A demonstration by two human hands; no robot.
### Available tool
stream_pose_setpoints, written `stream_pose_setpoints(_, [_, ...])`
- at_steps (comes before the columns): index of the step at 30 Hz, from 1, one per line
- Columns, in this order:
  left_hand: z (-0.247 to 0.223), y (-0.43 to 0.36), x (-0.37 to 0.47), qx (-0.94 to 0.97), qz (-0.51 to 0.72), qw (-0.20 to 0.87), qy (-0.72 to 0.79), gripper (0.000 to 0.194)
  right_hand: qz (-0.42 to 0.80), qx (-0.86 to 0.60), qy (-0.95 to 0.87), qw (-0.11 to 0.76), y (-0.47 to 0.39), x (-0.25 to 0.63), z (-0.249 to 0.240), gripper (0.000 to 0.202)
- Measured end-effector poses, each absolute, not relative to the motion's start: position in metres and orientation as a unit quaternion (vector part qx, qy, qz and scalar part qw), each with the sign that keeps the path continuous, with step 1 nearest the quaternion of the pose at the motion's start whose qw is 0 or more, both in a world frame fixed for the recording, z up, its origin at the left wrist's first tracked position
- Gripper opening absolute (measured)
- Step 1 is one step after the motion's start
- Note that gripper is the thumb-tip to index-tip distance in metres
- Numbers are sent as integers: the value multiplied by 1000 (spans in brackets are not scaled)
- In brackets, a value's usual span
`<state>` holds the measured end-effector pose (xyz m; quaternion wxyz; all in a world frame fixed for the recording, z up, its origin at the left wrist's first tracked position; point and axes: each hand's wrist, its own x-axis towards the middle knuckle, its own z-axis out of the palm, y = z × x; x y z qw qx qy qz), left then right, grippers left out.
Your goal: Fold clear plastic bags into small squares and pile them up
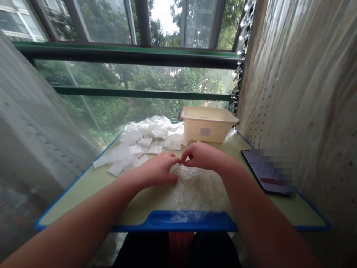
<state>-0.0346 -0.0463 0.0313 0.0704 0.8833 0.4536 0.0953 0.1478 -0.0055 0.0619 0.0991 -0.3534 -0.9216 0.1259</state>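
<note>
A crinkled clear plastic bag or film lies on the pale green table and reaches over its blue front edge. At its upper end my left hand and my right hand nearly meet. The right hand's thumb and fingers are pinched at the plastic's top edge. The left fingers touch the same edge, with the left thumb apart on the plastic's left side. Just beyond my hands, many white packets are heaped.
A cream plastic tub with a small label stands at the back right. A dark phone lies on the right of the table. Curtains hang on both sides, and a green railing crosses behind, before the window.
</note>
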Motion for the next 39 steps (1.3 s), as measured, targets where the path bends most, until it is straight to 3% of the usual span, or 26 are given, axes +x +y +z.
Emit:
stream_pose_setpoints(6, [33,-39,-46,877,88,46,471,40,123,-369,-912,127,2,149,58,26])
stream_pose_setpoints(9, [37,-38,-49,877,80,63,470,44,134,-376,-912,93,5,149,55,26])
stream_pose_setpoints(15, [47,-44,-49,883,89,94,451,49,254,-370,-890,82,2,157,67,30])
stream_pose_setpoints(21, [44,-51,-44,903,14,108,416,57,299,-434,-849,22,9,180,77,27])
stream_pose_setpoints(25, [35,-55,-39,904,-40,120,408,72,330,-473,-813,-82,14,183,68,30])
stream_pose_setpoints(34, [24,-58,-32,908,-84,142,385,78,262,-463,-828,-176,14,170,60,55])
stream_pose_setpoints(39, [24,-59,-31,910,-85,142,380,81,220,-462,-839,-186,5,162,60,35])
